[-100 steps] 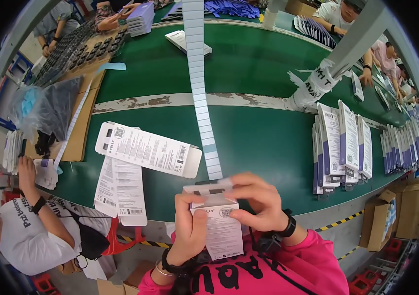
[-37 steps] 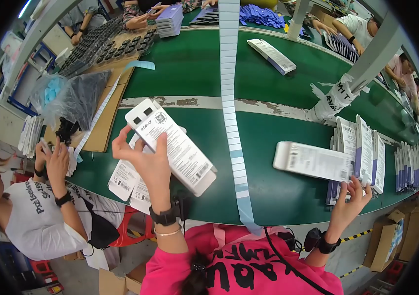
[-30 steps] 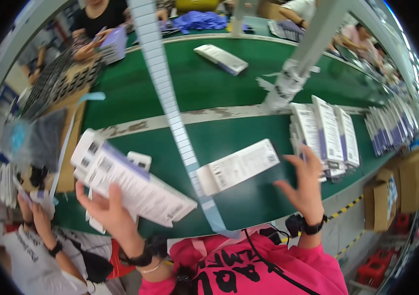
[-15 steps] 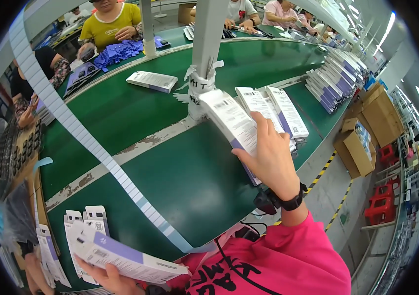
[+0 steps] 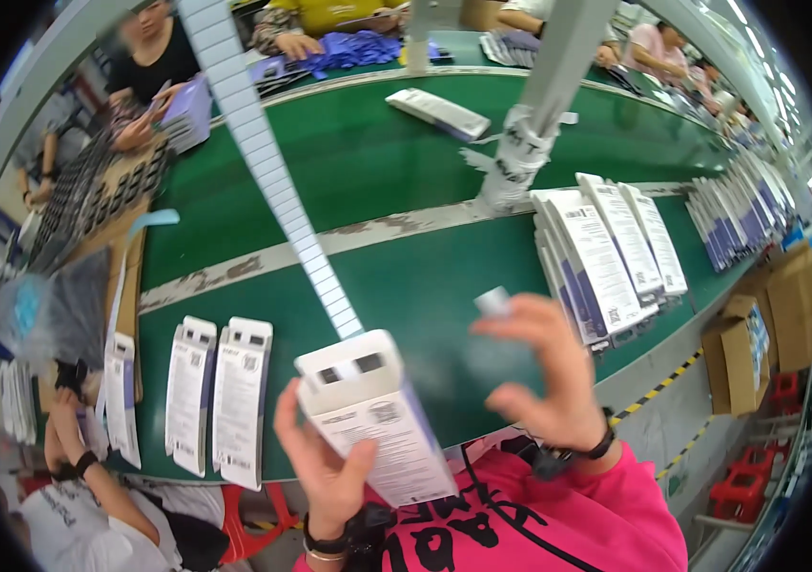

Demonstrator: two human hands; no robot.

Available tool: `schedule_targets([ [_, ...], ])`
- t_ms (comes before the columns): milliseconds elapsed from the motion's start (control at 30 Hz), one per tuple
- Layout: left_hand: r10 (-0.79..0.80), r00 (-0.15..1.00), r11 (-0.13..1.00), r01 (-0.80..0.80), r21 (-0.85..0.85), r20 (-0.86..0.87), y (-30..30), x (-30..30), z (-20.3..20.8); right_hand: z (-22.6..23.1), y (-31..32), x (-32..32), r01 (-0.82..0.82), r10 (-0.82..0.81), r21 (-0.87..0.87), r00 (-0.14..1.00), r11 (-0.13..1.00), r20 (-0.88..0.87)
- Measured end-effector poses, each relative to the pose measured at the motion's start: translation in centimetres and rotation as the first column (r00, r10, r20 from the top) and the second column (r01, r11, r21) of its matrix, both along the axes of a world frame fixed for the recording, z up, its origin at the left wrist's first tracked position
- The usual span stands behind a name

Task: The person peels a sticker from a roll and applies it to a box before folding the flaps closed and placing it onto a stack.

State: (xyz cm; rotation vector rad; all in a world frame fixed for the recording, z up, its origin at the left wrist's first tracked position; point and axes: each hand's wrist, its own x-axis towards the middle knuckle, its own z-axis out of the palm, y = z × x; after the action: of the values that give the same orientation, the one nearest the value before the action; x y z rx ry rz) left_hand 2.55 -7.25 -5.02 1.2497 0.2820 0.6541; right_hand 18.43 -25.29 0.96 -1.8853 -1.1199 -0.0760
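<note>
One box [image 5: 387, 440] slants lengthwise, flap [image 5: 347, 360] away-left, clamped in left hand [image 5: 328, 479], right hand [image 5: 555, 379] spread, bearing a label [image 5: 493, 302]

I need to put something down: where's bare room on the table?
Bare: green tabletop between the pale segmented strip and the stacked white-and-purple cardboard boxes, beyond the right hand. Crowded: left, around three slim white boxes.

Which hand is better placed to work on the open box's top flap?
Probably the right hand: it is apart from the box, with a small pale piece at its fingertips; the left hand is busy holding the box.
</note>
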Motion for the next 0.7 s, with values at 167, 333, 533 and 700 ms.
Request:
schedule_targets([
  [167,-0.09,0.996,0.994,0.09,0.065,0.006,-0.9,-1.3,-0.5,-4.3,4.2,-3.4,-0.217,0.253,0.205,0.952,0.954,-0.169],
  [333,-0.143,0.962,0.963,0.189,0.19,-0.231,-0.4,-2.0,-2.4,-7.4,4.2,-3.2,-0.337,0.452,0.343,0.821,0.877,-0.348],
  [533,0.058,0.998,0.998,-0.058,0.001,0.014,-2.6,-0.5,-4.5,-9.6,4.4,-2.3,-0.345,0.636,0.546,0.551,0.763,-0.541],
  [700,-0.078,0.981,0.951,0.126,0.281,-0.175,-1.8,-0.9,-5.2,-8.8,3.1,-1.7,-0.246,0.476,0.408,0.466,0.879,-0.745],
])
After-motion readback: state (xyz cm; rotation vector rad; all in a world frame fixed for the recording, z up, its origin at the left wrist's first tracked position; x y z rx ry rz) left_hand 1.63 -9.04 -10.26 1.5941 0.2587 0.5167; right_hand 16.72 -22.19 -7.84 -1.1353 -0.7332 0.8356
